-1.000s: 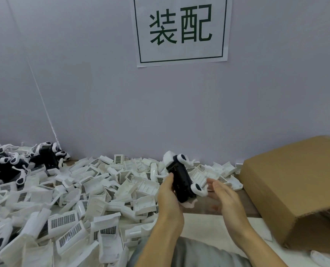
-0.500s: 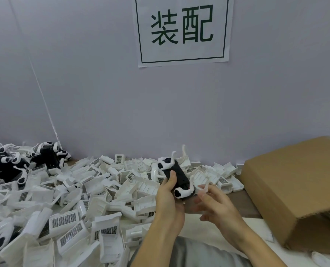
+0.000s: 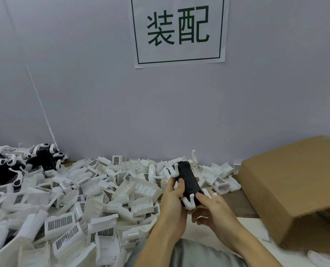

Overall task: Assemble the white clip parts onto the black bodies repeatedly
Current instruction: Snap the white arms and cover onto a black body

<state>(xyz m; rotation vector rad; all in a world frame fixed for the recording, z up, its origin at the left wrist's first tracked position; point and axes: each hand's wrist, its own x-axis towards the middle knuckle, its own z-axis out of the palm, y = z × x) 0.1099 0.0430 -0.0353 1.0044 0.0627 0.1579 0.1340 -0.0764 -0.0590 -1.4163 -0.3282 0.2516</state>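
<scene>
A long black body (image 3: pixel 188 180) stands tilted above the table, held between both hands. My left hand (image 3: pixel 172 205) grips its left side, thumb on the black face. My right hand (image 3: pixel 211 212) holds its lower end, thumb beside a white hooked clip (image 3: pixel 188 203) fitted there. Another white clip (image 3: pixel 174 169) sits at the upper left end. A big heap of loose white parts (image 3: pixel 73 199) covers the table to the left.
A pile of black bodies with white clips (image 3: pixel 16 164) lies at the far left by the wall. A brown cardboard box (image 3: pixel 295 187) lies on its side at the right. A printed sign (image 3: pixel 177 29) hangs on the grey wall.
The black body has been turned in my hands, from lying slanted with its clips up to standing lengthwise. My right hand has closed in on its lower end.
</scene>
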